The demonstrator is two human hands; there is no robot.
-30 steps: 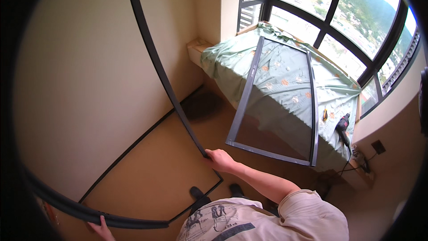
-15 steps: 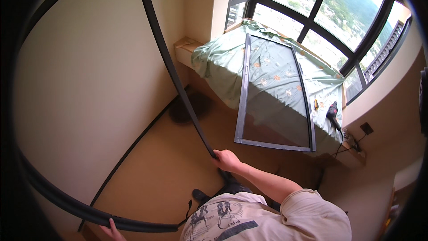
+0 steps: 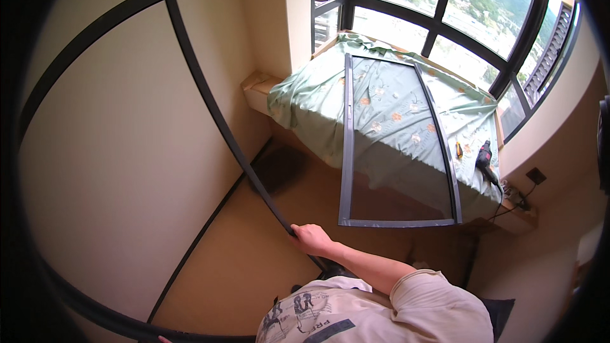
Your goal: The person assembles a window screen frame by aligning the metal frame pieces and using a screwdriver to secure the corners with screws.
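Note:
A large dark window frame (image 3: 204, 92) stands up at my left, one corner raised high against the pale wall; whether mesh or glass fills it I cannot tell. My right hand (image 3: 311, 239) is closed around its near side bar, low down and close to my body. At the bottom edge, a fingertip of my left hand (image 3: 164, 339) shows against the curved lower bar; the rest of that hand is out of sight. Ahead to the right, a second panel, a window screen (image 3: 347, 146) with a grey frame and see-through mesh, leans on a cloth-covered window ledge.
Green flowered cloth (image 3: 305, 105) covers the ledge (image 3: 257, 89) below the wide window (image 3: 438, 23). On the cloth lie a corded power drill (image 3: 485, 157) and a yellow-handled screwdriver (image 3: 459, 150). A dark round thing (image 3: 279, 168) sits on the brown floor (image 3: 235, 260) by the wall.
The held frame has come down and left, so its upper corner now shows. My right hand moved slightly left and down with it. My left hand has sunk almost out of view.

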